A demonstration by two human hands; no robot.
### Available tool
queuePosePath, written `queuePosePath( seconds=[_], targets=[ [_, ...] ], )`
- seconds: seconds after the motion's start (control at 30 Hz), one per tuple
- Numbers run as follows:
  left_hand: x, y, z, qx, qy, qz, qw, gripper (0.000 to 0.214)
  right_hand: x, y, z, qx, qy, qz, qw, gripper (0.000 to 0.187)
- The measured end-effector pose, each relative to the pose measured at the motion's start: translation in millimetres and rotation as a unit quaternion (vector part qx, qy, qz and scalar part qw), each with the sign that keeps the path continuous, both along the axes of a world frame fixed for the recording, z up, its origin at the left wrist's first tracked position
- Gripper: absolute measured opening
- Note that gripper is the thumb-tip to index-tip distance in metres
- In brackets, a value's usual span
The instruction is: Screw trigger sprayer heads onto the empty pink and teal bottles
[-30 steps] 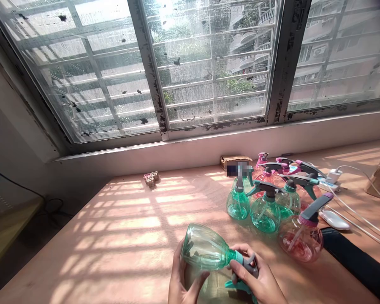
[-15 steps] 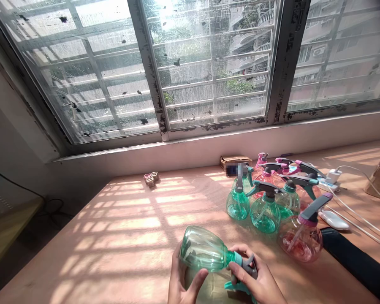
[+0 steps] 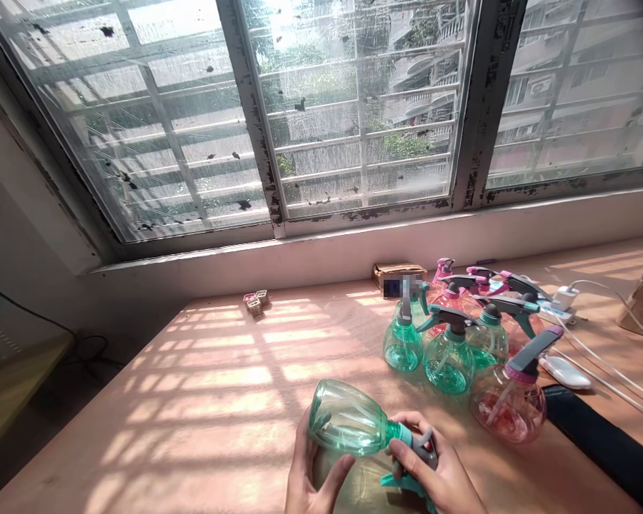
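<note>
A clear green spray bottle (image 3: 348, 420) lies tilted on its side above the near part of the table, its base to the left and its neck to the right. My left hand (image 3: 318, 471) cups the body from below and the left, thumb along the near side. Around the neck and the grey-and-teal spray head (image 3: 421, 451), my right hand (image 3: 434, 467) has its fingers closed. The teal trigger (image 3: 401, 482) sticks out beneath the right hand. Some fingers of both hands are hidden behind the bottle.
Several green spray bottles (image 3: 449, 364) and pink spray bottles (image 3: 509, 410) stand to the right. Beyond them lie white cables (image 3: 605, 346), a white mouse-like object (image 3: 566, 373) and a black flat case (image 3: 605, 442). Small blocks (image 3: 254, 303) sit near the window wall.
The green bottle and both hands have shifted very slightly to the right. The bottle has turned a little in the grip. The standing bottles have not moved.
</note>
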State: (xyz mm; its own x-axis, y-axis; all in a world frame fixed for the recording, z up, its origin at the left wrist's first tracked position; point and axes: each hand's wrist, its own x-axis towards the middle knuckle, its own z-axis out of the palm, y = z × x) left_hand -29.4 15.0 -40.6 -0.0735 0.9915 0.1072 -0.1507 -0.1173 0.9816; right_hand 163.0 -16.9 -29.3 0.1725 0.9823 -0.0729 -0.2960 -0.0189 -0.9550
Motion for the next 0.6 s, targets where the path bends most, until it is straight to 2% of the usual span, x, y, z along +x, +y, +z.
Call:
queuePosePath(
  seconds=[0.3, 0.6],
  targets=[
    [-1.5, 1.0, 1.1, 0.000, 0.002, 0.001, 1.000, 0.083, 0.1, 1.3, -1.0, 0.031, -0.028, -0.022, 0.999, 0.054],
    [-2.7, 1.0, -5.4, 0.009, 0.021, -0.004, 1.000, 0.087, -0.6, 1.5, -5.4, 0.034, -0.031, -0.017, 0.999, 0.051]
  ],
)
